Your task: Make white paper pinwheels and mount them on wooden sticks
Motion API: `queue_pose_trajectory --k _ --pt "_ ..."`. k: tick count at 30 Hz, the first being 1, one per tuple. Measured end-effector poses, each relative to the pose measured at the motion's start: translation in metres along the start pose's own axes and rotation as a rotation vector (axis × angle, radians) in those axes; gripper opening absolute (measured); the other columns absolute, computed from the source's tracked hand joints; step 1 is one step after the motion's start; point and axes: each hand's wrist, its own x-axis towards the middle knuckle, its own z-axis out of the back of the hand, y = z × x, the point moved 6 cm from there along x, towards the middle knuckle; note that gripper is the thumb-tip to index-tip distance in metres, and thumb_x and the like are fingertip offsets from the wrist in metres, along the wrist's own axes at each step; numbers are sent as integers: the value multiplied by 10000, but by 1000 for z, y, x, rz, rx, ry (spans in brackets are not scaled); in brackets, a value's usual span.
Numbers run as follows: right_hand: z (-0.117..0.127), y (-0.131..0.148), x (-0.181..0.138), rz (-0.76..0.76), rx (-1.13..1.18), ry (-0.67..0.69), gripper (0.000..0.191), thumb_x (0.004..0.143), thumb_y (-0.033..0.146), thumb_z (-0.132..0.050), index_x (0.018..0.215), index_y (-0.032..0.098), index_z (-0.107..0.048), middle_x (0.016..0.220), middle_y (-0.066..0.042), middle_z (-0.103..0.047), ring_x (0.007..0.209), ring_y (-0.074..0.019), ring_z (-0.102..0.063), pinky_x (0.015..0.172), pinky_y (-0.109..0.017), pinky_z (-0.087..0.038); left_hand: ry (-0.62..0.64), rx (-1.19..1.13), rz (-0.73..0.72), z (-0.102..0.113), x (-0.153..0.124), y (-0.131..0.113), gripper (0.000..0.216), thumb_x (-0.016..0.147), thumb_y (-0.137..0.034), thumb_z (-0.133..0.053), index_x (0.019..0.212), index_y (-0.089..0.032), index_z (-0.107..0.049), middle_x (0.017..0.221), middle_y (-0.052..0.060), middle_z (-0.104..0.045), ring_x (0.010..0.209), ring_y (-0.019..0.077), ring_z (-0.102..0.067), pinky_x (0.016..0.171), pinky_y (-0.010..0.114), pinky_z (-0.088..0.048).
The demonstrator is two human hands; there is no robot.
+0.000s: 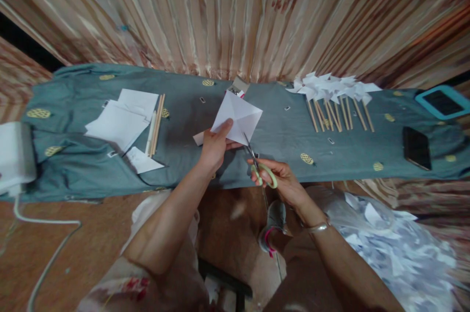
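Note:
A square sheet of white paper (240,112) with crossing creases is pinched in my left hand (216,145), thumb on top and fingers beneath. Green-handled scissors (263,173) are in my right hand (281,177), the fingers through the loops. Their blades reach the paper's near corner, close to its diagonal crease. Behind the paper, a small open box (239,86) is partly covered. A pale strip (198,138) shows beside my left hand.
Left lie stacked paper sheets (119,123), wooden sticks (159,123) and a paper piece (142,160). Right are paper pinwheels (330,87) on sticks, a phone (416,148) and a blue-framed device (442,101). A plastic bag of pinwheels (400,248) stands below; a white box (14,157) sits far left.

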Motion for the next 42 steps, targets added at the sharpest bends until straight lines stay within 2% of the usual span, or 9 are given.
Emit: queue_pose_trajectory --k 7,13,22,28,38,42 --pt "0 -1 1 -4 9 -12 406 633 432 -805 982 232 -748 665 3 -688 541 -78 -577 502 -190 -479 4 0 4 0 0 0 351 690 -389 -726 901 -133 -613 698 60 -678 634 236 -682 588 386 -594" --pt "1 -1 1 -7 -18 -35 400 640 422 -802 986 228 -749 647 9 -676 524 -70 -569 480 -177 -456 4 -11 7 1 0 1 326 689 -380 -730 873 -137 -616 689 51 -679 618 222 -678 574 357 -591" --pt "2 -3 3 -10 -6 -28 364 630 394 -815 959 251 -756 632 23 -662 514 -63 -541 483 -184 -455 3 -5 3 1 -1 -1 314 697 -371 -727 877 -143 -608 700 46 -679 641 223 -687 637 370 -595" --pt "4 -8 5 -6 -1 -51 367 603 399 -830 935 260 -761 622 28 -654 519 -62 -541 501 -192 -470 7 -13 12 1 -1 -1 329 682 -373 -729 867 -134 -599 694 41 -674 597 207 -673 604 374 -594" --pt "2 -4 5 -8 -7 -38 364 606 406 -830 929 253 -758 631 26 -653 512 -60 -539 474 -188 -444 33 13 36 -3 -6 2 334 686 -389 -726 857 -130 -603 677 38 -667 699 242 -697 673 400 -602" --pt "2 -5 5 -4 -14 -51 364 604 412 -829 923 255 -755 618 31 -648 498 -59 -527 465 -193 -437 31 1 47 -3 -5 2 307 695 -364 -716 854 -125 -607 695 43 -676 657 227 -692 653 395 -603"
